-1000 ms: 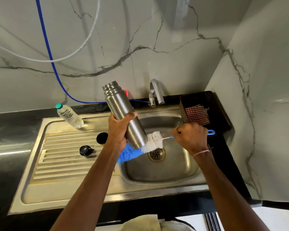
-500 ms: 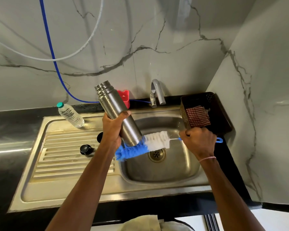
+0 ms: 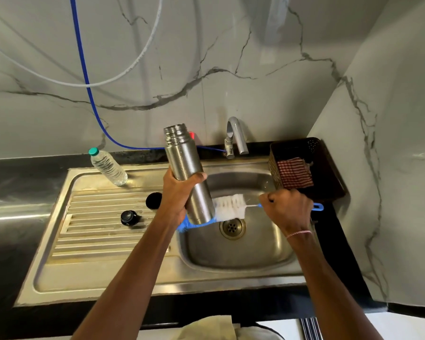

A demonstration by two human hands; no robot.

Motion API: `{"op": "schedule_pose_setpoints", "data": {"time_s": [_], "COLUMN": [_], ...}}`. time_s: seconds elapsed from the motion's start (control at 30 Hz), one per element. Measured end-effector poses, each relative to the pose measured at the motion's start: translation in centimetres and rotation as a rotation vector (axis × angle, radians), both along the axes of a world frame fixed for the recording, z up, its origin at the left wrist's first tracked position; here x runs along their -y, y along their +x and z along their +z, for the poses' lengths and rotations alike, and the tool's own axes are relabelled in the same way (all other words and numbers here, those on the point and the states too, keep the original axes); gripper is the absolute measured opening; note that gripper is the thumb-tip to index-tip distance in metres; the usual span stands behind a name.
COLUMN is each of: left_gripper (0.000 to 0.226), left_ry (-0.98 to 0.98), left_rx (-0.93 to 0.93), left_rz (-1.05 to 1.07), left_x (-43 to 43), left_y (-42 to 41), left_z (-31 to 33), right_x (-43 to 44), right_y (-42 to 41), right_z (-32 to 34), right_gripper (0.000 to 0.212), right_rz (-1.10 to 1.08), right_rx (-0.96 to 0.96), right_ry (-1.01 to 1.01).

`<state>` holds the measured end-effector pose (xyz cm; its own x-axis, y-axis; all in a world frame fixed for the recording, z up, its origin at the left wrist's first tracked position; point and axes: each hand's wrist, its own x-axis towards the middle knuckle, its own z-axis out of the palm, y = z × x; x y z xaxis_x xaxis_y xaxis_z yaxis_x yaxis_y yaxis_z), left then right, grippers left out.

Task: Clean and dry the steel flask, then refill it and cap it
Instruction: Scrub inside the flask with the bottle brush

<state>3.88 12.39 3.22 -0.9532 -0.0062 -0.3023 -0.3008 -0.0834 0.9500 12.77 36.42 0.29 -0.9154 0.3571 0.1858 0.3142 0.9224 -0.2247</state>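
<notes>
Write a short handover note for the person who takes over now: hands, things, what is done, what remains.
Left hand grips the steel flask at mid-body, mouth up, tilted over the sink basin.
Right hand grips the bottle brush handle; bristles lie against the flask's lower end.
Black stopper and black cup lid sit on the drainboard, water bottle behind them, checked cloth in the basket.
Done: flask uncapped, outside scrub in progress.
Left: rinse, dry, refill, cap.

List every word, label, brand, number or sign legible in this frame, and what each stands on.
No readable text anywhere in this view.
steel flask: plain metal, no marking shows.
water bottle: clear plastic, nothing legible on it.
bottle brush: no print shows.
</notes>
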Motion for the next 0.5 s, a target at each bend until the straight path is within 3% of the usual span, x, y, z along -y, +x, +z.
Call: {"op": "schedule_pose_setpoints", "data": {"time_s": [0.1, 0.23, 0.5], "left_gripper": [0.054, 0.057, 0.051], "left_ry": [-0.014, 0.014, 0.031], "left_rx": [0.012, 0.037, 0.019], "left_rz": [0.026, 0.130, 0.080], "left_x": [0.1, 2.1, 0.1], "left_y": [0.1, -0.9, -0.1], "left_z": [-0.3, -0.6, -0.9], "right_x": [-0.2, -2.4, 0.6], "right_y": [0.2, 1.6, 2.1], "right_z": [-0.2, -1.2, -0.6], "right_gripper": [0.042, 0.047, 0.046], "right_rz": [0.039, 0.022, 0.057], "right_rx": [-0.002, 0.036, 0.046], "right_ry": [0.063, 0.002, -0.048]}}
